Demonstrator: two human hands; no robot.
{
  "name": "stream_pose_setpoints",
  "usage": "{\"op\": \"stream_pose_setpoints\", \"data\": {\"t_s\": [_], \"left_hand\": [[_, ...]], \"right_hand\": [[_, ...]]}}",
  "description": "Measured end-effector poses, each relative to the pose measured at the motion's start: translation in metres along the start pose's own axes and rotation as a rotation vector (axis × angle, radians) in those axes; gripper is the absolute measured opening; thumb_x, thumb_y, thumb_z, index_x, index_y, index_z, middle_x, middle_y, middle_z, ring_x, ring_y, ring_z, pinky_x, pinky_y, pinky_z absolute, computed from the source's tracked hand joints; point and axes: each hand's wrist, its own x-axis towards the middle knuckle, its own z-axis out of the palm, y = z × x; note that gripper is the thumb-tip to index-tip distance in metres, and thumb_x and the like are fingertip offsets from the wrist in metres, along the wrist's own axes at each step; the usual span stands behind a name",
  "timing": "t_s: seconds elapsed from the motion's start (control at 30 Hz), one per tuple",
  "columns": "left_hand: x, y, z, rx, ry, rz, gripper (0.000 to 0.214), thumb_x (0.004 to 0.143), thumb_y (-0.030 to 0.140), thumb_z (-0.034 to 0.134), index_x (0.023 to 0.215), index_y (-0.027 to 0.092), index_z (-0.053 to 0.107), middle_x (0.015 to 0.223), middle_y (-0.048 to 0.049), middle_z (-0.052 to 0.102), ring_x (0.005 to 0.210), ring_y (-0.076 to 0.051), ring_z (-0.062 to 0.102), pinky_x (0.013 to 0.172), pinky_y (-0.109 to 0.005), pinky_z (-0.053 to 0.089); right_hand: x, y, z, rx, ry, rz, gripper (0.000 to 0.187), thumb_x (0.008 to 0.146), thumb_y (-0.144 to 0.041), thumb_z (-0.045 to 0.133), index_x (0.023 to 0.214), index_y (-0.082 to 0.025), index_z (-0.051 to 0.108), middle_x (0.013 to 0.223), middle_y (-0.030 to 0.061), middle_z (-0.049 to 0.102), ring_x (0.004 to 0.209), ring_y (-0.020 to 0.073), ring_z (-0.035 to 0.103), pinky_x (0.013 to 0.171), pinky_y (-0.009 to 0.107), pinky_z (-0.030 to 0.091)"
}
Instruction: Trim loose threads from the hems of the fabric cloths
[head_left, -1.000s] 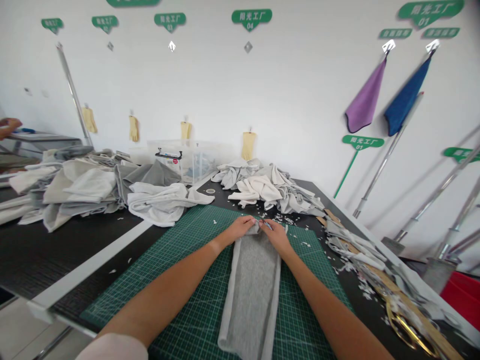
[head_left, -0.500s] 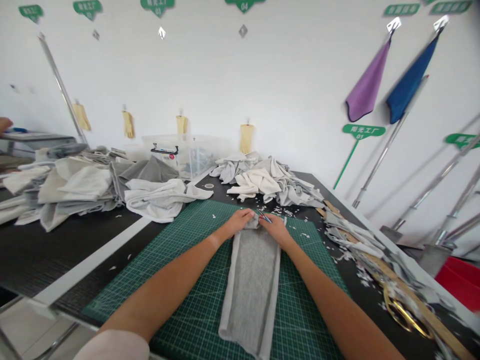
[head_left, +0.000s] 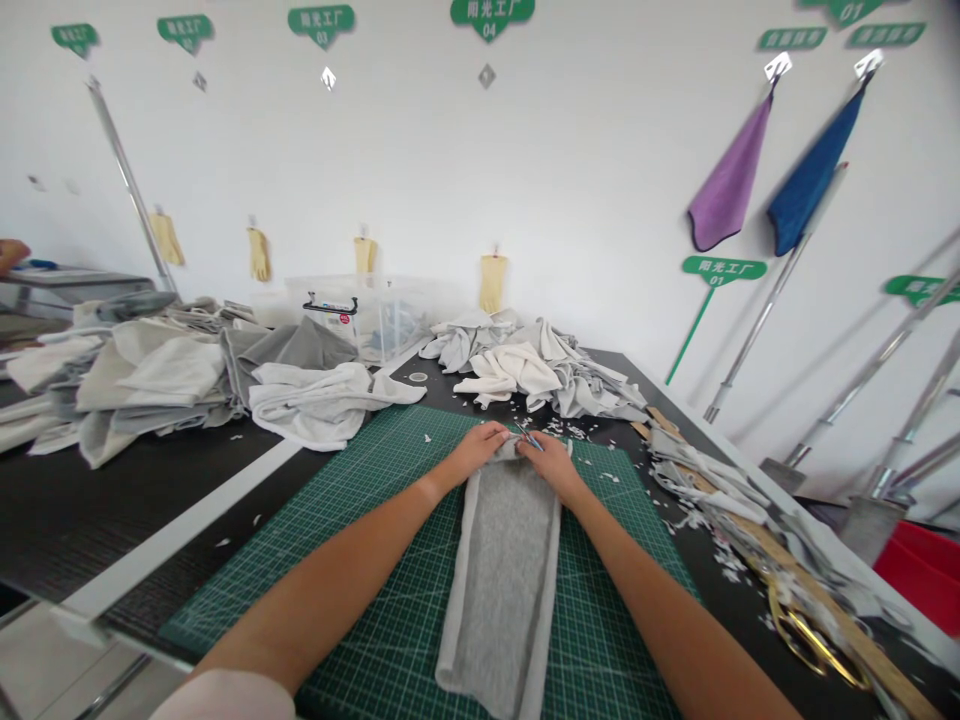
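A long piece of grey knit fabric (head_left: 510, 570) lies lengthwise on the green cutting mat (head_left: 300, 560), its long side edges curled inward. My left hand (head_left: 484, 445) pinches the far edge of this fabric near its left corner. Close beside it, my right hand (head_left: 551, 463) is closed at the same edge, towards the right corner. From its fingers sticks a small slim cutting tool (head_left: 531, 438), bluish with a thin metal tip, pointing up and left. The exact kind of tool is too small to make out. Both hands' fingertips partly cover the fabric edge.
Grey and white fabric piles (head_left: 165, 370) lie at the left, with another cloth heap (head_left: 525, 360) at the back. Gold-handled scissors (head_left: 814, 640) rest at the right by a wooden strip (head_left: 832, 600) and fabric scraps. A clear bin (head_left: 382, 325) stands near the wall.
The view has tilted up slightly, so the wall and signs sit lower. Both hands stay at the fabric's far edge; the folded bit between them looks flatter.
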Motion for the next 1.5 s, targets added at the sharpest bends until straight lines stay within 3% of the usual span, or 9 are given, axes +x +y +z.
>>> {"op": "stream_pose_setpoints", "data": {"t_s": [0.07,0.23,0.4,0.63,0.87,1.07,1.3,1.5], "left_hand": [[0.0,0.0,0.0,0.009,0.009,-0.006,0.035,0.093,0.045,0.048,0.094,0.014,0.066,0.086,-0.0026,0.064,0.08,-0.014,0.055,0.075,-0.024,0.043],[0.002,-0.009,0.001,0.055,0.084,-0.003,0.033,0.095,0.042,0.044,0.092,0.015,0.063,0.084,-0.0016,0.061,0.079,-0.014,0.052,0.074,-0.024,0.042],[0.002,-0.01,0.004,0.093,0.096,0.018,0.033,0.097,0.041,0.04,0.094,0.016,0.062,0.084,-0.0011,0.06,0.079,-0.014,0.053,0.074,-0.024,0.042],[-0.004,0.004,0.011,0.053,0.066,0.076,0.036,0.092,0.047,0.052,0.111,0.018,0.062,0.097,-0.0033,0.067,0.088,-0.016,0.06,0.082,-0.026,0.046],[0.0,-0.003,0.01,0.086,0.097,0.037,0.028,0.093,0.036,0.048,0.098,0.016,0.066,0.097,-0.005,0.069,0.093,-0.017,0.061,0.086,-0.027,0.046],[0.001,0.002,0.012,0.118,0.039,0.008,0.034,0.095,0.042,0.044,0.085,0.016,0.064,0.085,-0.0038,0.066,0.082,-0.016,0.059,0.078,-0.026,0.046],[0.002,0.0,0.015,0.081,0.059,-0.017,0.024,0.089,0.026,0.047,0.099,0.017,0.068,0.099,-0.0047,0.071,0.096,-0.017,0.062,0.089,-0.027,0.047],[0.003,0.002,0.015,0.09,0.056,-0.009,0.032,0.091,0.039,0.049,0.095,0.015,0.07,0.097,-0.0071,0.072,0.094,-0.02,0.063,0.087,-0.029,0.047]], "right_hand": [[-0.001,-0.002,-0.002,-0.012,-0.003,-0.009,0.031,0.079,-0.05,0.063,0.075,-0.019,0.061,0.057,-0.0048,0.05,0.051,0.0101,0.041,0.049,0.022,0.03],[-0.003,-0.001,-0.003,0.165,0.057,0.1,0.039,0.08,-0.058,0.062,0.073,-0.021,0.05,0.047,-0.0089,0.034,0.042,0.0084,0.027,0.042,0.022,0.02],[-0.003,0.0,-0.003,0.248,0.107,0.088,0.043,0.08,-0.062,0.064,0.075,-0.022,0.048,0.046,-0.0099,0.03,0.04,0.0077,0.022,0.041,0.023,0.014],[-0.005,-0.002,-0.002,0.107,0.066,0.063,0.044,0.078,-0.064,0.063,0.077,-0.02,0.06,0.047,-0.0063,0.04,0.043,0.0098,0.032,0.044,0.023,0.023],[-0.003,-0.002,-0.002,0.031,0.099,0.053,0.039,0.079,-0.057,0.064,0.083,-0.018,0.068,0.052,-0.0036,0.051,0.051,0.012,0.043,0.051,0.023,0.033],[-0.002,-0.001,-0.003,0.011,0.124,0.05,0.039,0.078,-0.055,0.064,0.087,-0.018,0.07,0.054,-0.0016,0.055,0.056,0.0153,0.052,0.054,0.025,0.038],[-0.001,0.002,-0.003,0.039,0.181,0.048,0.041,0.078,-0.058,0.063,0.088,-0.018,0.068,0.052,-0.0018,0.055,0.056,0.0162,0.053,0.053,0.025,0.039],[0.0,0.004,-0.004,0.003,0.152,-0.007,0.038,0.079,-0.057,0.062,0.083,-0.019,0.069,0.052,-0.0013,0.055,0.056,0.0163,0.054,0.053,0.025,0.039]]}}
